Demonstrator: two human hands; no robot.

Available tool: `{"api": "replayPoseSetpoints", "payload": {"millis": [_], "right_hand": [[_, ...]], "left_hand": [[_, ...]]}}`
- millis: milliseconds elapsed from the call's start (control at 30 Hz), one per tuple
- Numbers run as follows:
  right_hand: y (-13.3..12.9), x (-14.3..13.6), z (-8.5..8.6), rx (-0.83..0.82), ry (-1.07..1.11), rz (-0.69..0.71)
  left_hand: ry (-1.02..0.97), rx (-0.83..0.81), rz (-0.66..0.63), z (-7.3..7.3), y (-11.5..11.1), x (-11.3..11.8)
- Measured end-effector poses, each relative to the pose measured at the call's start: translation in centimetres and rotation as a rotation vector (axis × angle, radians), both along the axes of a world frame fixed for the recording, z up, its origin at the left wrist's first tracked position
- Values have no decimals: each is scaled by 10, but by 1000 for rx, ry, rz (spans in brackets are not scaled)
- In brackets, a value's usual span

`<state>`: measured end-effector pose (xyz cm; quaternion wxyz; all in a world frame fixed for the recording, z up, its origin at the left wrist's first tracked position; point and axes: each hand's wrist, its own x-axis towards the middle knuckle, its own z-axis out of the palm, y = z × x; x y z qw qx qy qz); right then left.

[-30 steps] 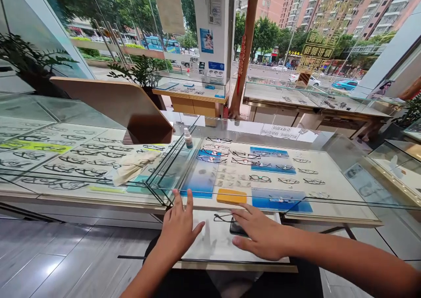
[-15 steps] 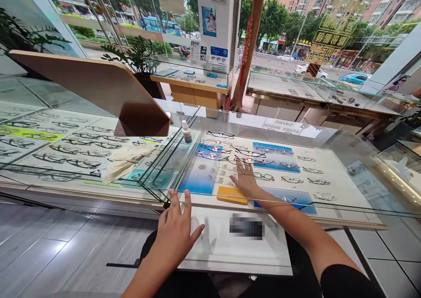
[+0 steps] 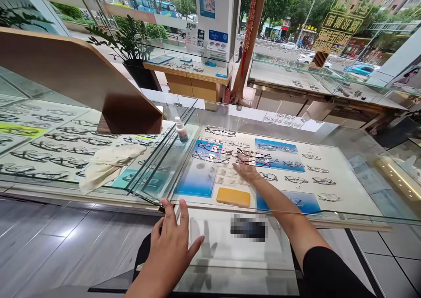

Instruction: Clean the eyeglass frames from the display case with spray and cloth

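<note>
My right hand [image 3: 247, 168] reaches into the glass display case [image 3: 357, 188], among rows of eyeglasses. Its thumb stands apart, and its fingertips lie at a dark red pair of eyeglasses [image 3: 263, 161], whose frame partly covers them. I see no firm grip on that pair. Left of it lie more eyeglasses [image 3: 210, 157] on a blue card [image 3: 195, 179]. A yellow glasses case [image 3: 233, 197] lies nearer me, below the right wrist. My left hand [image 3: 173, 236] is open with fingers spread, holding nothing, by the front edge of the case and the sliding glass panes' corner.
A small spray bottle [image 3: 181, 130] stands by the stacked glass panes [image 3: 161, 157]. A beige cloth [image 3: 110, 164] and a brown slanted board [image 3: 75, 74] rest on the left case. A pixelated dark object [image 3: 248, 228] lies on the white surface before me. More display counters [image 3: 187, 76] stand behind.
My right hand has moved slightly farther in, its fingertips now overlapped by the dark red eyeglasses. My left hand stays spread near the edge. The view has tilted downward a little.
</note>
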<state>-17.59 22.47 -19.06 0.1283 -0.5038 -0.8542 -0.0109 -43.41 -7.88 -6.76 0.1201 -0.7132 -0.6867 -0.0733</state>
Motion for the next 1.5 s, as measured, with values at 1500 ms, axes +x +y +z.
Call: {"api": "replayPoseSetpoints", "payload": {"millis": [1500], "right_hand": [[-93, 27, 245, -50, -142, -41]], "left_hand": [[-18, -136, 124, 41, 0, 11]]}}
